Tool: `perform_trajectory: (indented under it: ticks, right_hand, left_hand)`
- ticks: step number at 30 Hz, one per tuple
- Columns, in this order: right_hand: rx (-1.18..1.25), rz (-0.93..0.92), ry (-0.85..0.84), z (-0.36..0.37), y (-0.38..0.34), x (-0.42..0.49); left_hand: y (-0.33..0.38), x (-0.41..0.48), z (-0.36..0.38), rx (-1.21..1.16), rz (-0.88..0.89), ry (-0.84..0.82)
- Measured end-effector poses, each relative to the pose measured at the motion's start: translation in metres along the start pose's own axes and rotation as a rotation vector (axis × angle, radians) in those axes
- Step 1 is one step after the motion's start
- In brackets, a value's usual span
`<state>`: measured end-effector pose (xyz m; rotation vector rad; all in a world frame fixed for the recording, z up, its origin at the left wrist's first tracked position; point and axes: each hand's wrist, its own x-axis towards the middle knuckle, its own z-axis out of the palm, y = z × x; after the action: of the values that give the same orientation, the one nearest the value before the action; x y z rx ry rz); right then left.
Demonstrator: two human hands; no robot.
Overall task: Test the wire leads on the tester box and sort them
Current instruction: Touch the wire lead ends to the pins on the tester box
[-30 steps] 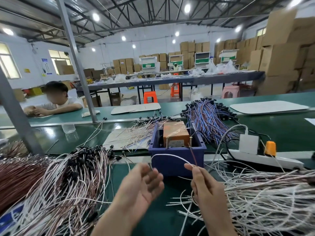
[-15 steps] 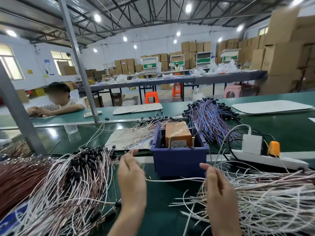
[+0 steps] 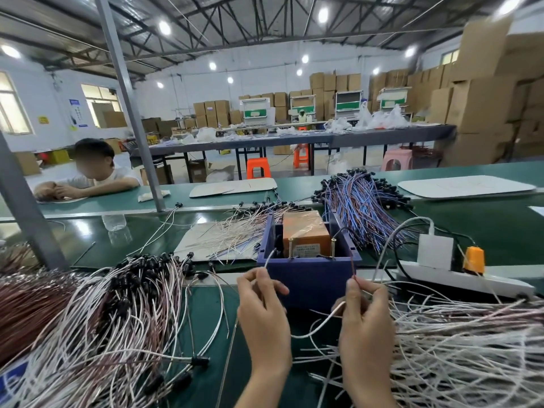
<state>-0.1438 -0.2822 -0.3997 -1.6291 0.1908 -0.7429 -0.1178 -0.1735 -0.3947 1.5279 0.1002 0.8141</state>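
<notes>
Green bench (image 3: 485, 231); tester box (image 3: 306, 235) label unreadable; both hands pinch lead (image 3: 318, 326).

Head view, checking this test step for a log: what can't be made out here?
- Label on the orange tester: too small, blurred.
- Wire tips versus brass posts: contact unclear.
- Left hand and right hand: fingertip grips seen from behind.
- Right wire pile: cut off by frame edge.

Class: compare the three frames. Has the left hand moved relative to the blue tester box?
Yes. The left hand has risen toward the front left corner of the blue tester box, now pinching a white wire end there.
</notes>
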Motion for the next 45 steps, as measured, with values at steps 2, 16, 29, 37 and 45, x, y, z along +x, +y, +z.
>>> perform_trajectory:
  ticks: [2,16,29,37,45]
  right_hand:
    - [-0.031,-0.021,0.011,0.004,0.002,0.002]
    - [-0.053,-0.011,0.014,0.005,0.015,-0.001]
    - [-0.11,-0.024,-0.032,0.002,0.009,-0.003]
    - [-0.094,-0.024,-0.029,0.003,0.012,-0.003]
    - [-0.051,-0.05,-0.057,0.002,0.014,-0.002]
  left_hand:
    - [-0.005,-0.003,0.003,0.015,-0.014,0.005]
    - [-0.015,-0.005,0.006,0.048,0.021,-0.037]
    - [-0.015,-0.007,0.007,0.018,0.05,-0.075]
    - [-0.016,-0.006,0.007,0.018,0.051,-0.065]
    - [-0.016,0.001,0.004,-0.087,-0.118,0.066]
